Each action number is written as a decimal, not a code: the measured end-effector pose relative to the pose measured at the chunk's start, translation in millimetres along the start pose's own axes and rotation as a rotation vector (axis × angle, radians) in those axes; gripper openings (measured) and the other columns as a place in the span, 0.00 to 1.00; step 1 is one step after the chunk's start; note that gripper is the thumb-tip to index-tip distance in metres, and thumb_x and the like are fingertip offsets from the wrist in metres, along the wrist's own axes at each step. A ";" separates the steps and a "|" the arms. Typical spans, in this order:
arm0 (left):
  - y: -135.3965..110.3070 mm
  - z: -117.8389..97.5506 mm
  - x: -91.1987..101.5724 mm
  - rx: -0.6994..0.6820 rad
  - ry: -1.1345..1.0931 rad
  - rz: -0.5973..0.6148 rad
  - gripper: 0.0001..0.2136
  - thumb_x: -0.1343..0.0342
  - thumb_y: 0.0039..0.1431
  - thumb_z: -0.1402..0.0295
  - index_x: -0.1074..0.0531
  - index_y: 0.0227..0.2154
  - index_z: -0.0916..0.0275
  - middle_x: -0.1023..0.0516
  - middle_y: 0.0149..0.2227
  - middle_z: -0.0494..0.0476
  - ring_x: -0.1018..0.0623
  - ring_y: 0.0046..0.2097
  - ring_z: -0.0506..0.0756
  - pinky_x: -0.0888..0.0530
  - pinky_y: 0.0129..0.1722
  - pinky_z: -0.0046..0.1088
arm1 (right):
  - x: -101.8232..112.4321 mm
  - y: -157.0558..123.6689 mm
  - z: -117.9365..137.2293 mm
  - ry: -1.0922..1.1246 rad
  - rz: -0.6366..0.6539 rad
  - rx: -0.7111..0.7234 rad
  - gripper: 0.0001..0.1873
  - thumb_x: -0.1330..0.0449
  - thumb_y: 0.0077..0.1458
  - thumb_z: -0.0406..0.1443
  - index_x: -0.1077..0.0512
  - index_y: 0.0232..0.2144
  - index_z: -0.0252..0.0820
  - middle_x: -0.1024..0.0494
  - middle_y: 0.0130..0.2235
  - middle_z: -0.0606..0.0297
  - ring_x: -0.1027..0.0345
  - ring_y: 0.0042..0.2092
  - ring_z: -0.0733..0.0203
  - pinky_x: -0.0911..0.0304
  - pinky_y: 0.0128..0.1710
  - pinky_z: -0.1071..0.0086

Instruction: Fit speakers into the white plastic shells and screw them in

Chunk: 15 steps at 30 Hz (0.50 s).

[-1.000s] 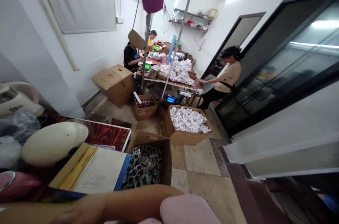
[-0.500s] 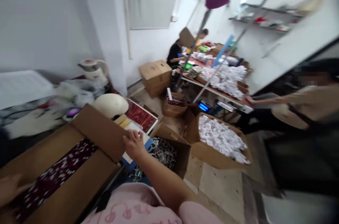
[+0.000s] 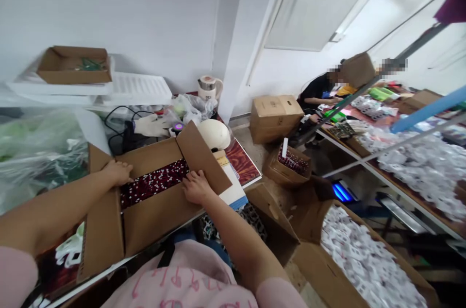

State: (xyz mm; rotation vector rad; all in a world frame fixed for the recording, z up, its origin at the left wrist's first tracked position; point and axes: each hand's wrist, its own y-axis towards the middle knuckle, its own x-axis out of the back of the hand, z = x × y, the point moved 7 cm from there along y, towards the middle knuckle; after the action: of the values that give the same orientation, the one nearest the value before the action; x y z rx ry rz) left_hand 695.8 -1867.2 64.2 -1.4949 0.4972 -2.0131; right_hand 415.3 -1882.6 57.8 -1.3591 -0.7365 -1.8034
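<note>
Two bare hands are working at one open cardboard box (image 3: 160,218), which is lying on the table (image 3: 243,164) right in front of the person. The left hand (image 3: 118,172) is lying flat and open, palm down, at the box's left end, its fingertips touching the strip of dark red, white-flecked pieces (image 3: 155,182) showing inside. The right hand (image 3: 196,186) is resting on the near flap, just beside the right flap (image 3: 202,157), which is standing up at a slant. Its fingers are curling at the flap's edge, and I cannot tell whether they are gripping it. Four flaps are showing, and the two long ones are leaving only a narrow gap, so the step in hand is looking like the flaps being parted or pressed down. Either way, I judge, is calling for both hands acting evenly on the long flaps. Four floor boxes (image 3: 274,116) are sitting to the right, one shelf box (image 3: 73,65) is resting up left, and one cream dome (image 3: 214,134) is sitting just behind.
</note>
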 end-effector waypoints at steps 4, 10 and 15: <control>-1.6 4.5 3.0 0.021 -0.022 -0.037 0.22 0.43 0.63 0.56 0.30 0.53 0.67 0.31 0.58 0.65 0.33 0.62 0.62 0.38 0.64 0.51 | -2.1 7.3 5.6 0.059 0.024 -0.049 0.20 0.52 0.67 0.42 0.27 0.45 0.32 0.25 0.50 0.47 0.42 0.57 0.47 0.53 0.60 0.48; -13.0 0.1 12.5 0.008 -0.052 -0.090 0.17 0.41 0.61 0.60 0.28 0.48 0.67 0.29 0.55 0.63 0.33 0.61 0.61 0.40 0.64 0.50 | 28.1 8.5 -1.3 0.262 -0.009 -0.214 0.18 0.52 0.67 0.46 0.29 0.43 0.39 0.23 0.47 0.57 0.38 0.52 0.55 0.48 0.55 0.59; -23.0 -5.0 21.7 0.032 -0.107 -0.135 0.17 0.41 0.61 0.61 0.28 0.47 0.68 0.27 0.52 0.63 0.30 0.58 0.60 0.39 0.64 0.50 | 43.8 -6.9 -7.9 0.516 0.140 -0.252 0.32 0.60 0.68 0.52 0.26 0.34 0.36 0.25 0.31 0.64 0.36 0.35 0.66 0.42 0.39 0.72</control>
State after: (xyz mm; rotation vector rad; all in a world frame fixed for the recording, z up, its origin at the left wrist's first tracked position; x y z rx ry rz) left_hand 681.4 -1863.8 92.5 -1.6452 0.3266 -2.0197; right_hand 398.5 -1894.8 97.8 -0.9927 -0.1406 -2.0577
